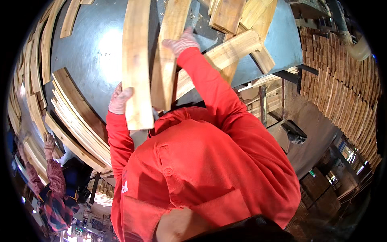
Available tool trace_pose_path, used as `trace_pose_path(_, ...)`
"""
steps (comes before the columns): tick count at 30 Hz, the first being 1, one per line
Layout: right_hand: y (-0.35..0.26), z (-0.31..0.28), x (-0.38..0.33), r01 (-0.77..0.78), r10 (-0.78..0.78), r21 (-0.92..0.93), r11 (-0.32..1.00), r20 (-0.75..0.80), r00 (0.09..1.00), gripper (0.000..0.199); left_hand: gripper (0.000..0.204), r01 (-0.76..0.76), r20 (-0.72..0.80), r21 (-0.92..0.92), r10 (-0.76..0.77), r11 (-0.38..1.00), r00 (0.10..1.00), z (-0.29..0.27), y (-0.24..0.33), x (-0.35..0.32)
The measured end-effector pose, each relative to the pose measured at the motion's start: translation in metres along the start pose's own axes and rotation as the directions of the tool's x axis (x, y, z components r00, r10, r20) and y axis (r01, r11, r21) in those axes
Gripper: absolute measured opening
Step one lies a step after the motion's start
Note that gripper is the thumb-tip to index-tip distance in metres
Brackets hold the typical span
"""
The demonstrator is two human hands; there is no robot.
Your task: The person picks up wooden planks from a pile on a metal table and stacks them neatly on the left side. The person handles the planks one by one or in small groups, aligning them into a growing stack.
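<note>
Now, planks in hand: two pale wooden planks stand side by side over the grey metal table [92,52], near 12 o'clock from the person's chest.
Left plank [137,60]: slightly bowed, smooth-sawn, light yellow; its near end sits at the left hand [119,99], gloved fingers wrapped round the lower edge, closed on it.
Right plank [167,56]: straighter, tan grain streaks; the right hand [182,41] presses on its far part at 1 o'clock, whether the fingers close round it I cannot tell.
Doing it well: likely best to keep both boards flat and parallel, grip near the ends, and mind splinters.
Table: dull sheet metal with dust specks and a bright glare patch.
Loose offcuts [238,44]: crossed short boards at 1 o'clock, touching one another.
Curved strips [76,121]: stacked thin slats at 9 o'clock.
Wall stack [338,80]: rows of board ends at 3 o'clock.
Another person [52,181]: at 8 o'clock, plaid sleeve, arm raised.
</note>
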State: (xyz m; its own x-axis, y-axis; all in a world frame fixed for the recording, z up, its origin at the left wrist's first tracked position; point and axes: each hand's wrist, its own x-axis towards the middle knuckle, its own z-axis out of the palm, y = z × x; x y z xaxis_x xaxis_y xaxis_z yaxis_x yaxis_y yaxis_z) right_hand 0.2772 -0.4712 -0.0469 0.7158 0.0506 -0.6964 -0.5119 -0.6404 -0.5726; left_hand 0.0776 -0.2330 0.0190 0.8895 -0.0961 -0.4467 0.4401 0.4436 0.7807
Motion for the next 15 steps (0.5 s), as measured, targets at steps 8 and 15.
trace_pose_path(8, -0.069, 0.002, -0.164, 0.691, -0.462, -0.367, 0.622, 0.541, 0.703, 0.061, 0.101, 0.433, -0.498, 0.825, 0.107, 0.362, 0.86, 0.08, -0.007, -0.039)
trace_pose_path(15, 0.039, -0.087, -0.1, 0.791, -0.452, -0.594, -0.149, 0.752, 0.48, 0.085, 0.072, -0.012, -0.392, 0.13, 0.063, 0.991, 0.918, 0.004, -0.03, -0.06)
